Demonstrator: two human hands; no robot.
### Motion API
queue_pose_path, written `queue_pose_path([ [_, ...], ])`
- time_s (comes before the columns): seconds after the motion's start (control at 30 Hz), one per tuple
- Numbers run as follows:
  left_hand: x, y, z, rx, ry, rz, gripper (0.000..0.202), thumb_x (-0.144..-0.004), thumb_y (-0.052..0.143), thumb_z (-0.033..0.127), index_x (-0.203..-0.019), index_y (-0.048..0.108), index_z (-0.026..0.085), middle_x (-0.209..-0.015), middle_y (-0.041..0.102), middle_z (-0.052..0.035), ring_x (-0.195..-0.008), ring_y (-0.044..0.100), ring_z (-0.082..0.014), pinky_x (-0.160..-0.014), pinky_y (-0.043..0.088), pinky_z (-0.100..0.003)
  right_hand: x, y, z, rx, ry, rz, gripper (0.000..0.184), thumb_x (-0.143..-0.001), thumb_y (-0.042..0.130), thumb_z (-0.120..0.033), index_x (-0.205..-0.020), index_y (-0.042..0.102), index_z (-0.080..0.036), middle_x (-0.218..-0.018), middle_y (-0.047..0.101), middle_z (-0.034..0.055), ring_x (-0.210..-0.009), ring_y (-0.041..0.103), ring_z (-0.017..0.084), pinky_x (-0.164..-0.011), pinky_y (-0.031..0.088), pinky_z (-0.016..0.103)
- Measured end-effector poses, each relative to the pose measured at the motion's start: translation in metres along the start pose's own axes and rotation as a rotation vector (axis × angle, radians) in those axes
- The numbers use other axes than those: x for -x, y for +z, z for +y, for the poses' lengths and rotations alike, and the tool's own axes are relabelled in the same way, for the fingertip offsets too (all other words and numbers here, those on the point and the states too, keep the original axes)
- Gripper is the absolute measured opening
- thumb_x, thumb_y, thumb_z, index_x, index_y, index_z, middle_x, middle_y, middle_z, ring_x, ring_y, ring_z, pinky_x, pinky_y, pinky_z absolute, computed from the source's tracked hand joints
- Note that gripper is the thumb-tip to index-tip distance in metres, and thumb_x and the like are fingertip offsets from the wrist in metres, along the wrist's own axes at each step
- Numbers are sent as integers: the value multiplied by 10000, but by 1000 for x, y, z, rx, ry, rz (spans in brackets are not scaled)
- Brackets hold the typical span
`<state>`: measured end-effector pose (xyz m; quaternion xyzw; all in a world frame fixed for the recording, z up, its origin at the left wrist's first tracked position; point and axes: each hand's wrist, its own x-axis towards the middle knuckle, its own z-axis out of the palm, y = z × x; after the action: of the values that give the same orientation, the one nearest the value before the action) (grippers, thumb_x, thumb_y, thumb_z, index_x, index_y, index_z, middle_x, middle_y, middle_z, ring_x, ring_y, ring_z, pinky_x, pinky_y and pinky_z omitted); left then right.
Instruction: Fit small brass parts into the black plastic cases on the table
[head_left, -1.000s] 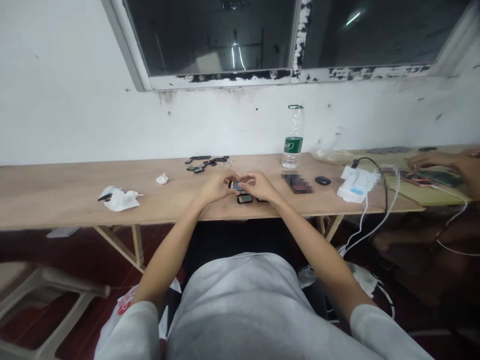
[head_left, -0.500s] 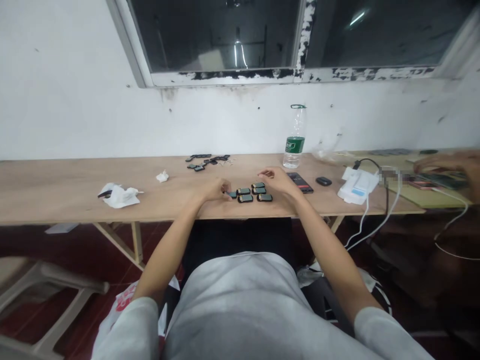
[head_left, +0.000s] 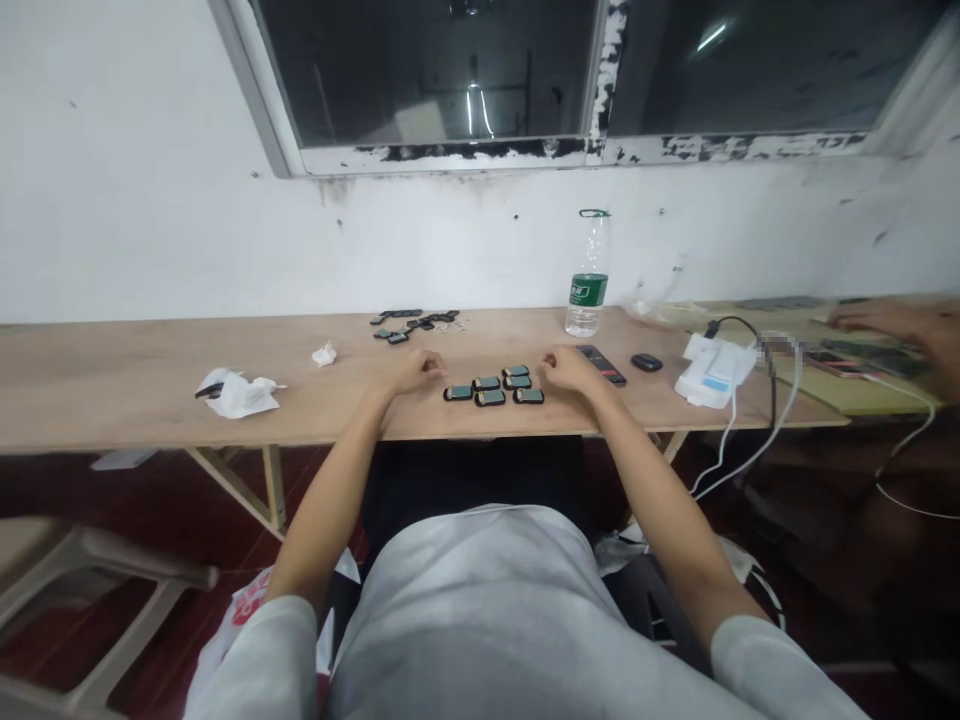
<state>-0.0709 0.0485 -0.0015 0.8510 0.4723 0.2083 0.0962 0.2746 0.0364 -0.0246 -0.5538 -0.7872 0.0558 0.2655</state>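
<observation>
Noting six small black devices (head_left: 490, 397) with teal faces on a wooden table (head_left: 150, 385): three in a front row, two behind, one farther back. All long axes run left-right, parallel to the table's front edge and just back from it. Left hand (head_left: 409, 372) rests loosely curled, empty, just beside the group's left end; right hand (head_left: 568, 370), also curled and empty, sits just beside its right end. A crumpled tissue (head_left: 240, 394) lies well apart leftward; a dark phone (head_left: 600, 364) lies near rightward.
</observation>
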Motion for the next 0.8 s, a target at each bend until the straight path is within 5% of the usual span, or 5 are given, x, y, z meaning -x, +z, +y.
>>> queue_pose_path([
  [0.17,2,6,-16,-115,-105,-29,281,-787,580,454,-665,557,202,-630,562,-22,-605,488,-183,-577,335,-297,0,4,4,24,0,-170,145,-769,556,-90,-795,689,-141,-747,711,58,-647,580,157,-580,373,227],
  [0.63,0,21,-8,-70,-43,-51,276,-838,551,453,-718,533,205,-644,534,-13,-611,473,-187,-616,333,-301,-3,14,-2,-12,34,-136,122,-831,605,-158,-910,698,-164,-854,744,87,-732,641,204,-623,419,252],
  [0.8,1,22,-6,-71,-57,-53,280,-843,546,454,-715,522,207,-646,524,-8,-606,461,-182,-608,321,-295,-4,18,4,-44,-82,-56,437,-838,590,-127,-1274,609,-146,-1076,706,122,-843,659,214,-804,497,286],
])
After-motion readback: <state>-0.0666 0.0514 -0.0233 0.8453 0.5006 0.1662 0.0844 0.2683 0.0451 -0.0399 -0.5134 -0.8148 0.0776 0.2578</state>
